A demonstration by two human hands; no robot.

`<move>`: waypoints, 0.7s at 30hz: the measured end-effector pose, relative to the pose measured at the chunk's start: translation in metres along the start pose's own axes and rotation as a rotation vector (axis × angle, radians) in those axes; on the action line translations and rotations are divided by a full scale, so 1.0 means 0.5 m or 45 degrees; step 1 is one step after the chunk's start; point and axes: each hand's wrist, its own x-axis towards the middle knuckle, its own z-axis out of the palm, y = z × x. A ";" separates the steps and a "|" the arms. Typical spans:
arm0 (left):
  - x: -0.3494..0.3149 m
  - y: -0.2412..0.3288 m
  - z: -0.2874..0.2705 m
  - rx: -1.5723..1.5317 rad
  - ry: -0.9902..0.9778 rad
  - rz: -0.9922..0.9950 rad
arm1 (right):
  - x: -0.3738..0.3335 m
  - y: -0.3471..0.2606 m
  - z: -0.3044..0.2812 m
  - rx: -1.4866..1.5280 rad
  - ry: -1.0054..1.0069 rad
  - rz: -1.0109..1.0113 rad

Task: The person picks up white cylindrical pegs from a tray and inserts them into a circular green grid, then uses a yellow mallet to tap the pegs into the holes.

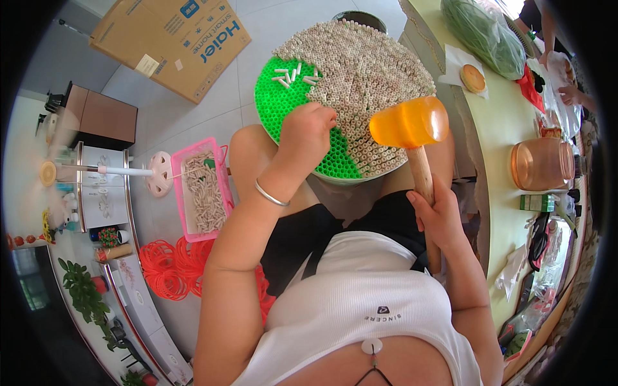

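Note:
My right hand (pixel 439 213) is wrapped round the wooden handle of a mallet with a see-through orange head (pixel 410 123). That head is over the right part of a round green grid (pixel 283 110) of small holes. Short pale tubes (pixel 364 61) stand upright and packed across most of the grid. Several loose tubes (pixel 285 76) lie on its bare green part at the far left. Above the border between bare holes and filled ones, my left hand (pixel 308 132) is closed, fingertips pinched together. Whatever it may hold is too small or hidden to make out.
Left of my knee, a pink basket (pixel 182 193) holds many loose tubes. Red coiled rings (pixel 168 269) lie behind it. A cardboard box (pixel 174 42) is at the far left. Along the right runs a yellow-green table (pixel 499 161) with an amber jar (pixel 542 164); another person's hand (pixel 570 95) is beyond.

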 end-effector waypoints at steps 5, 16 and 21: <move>0.010 0.011 -0.024 -0.050 -0.067 -0.094 | 0.004 -0.042 -0.007 -0.122 -0.031 -0.091; 0.055 -0.164 -0.072 0.591 0.036 0.088 | 0.075 -0.120 0.022 -0.688 -0.003 -0.568; 0.052 -0.177 -0.066 0.545 -0.007 0.147 | 0.040 -0.115 0.004 -0.212 0.012 -0.244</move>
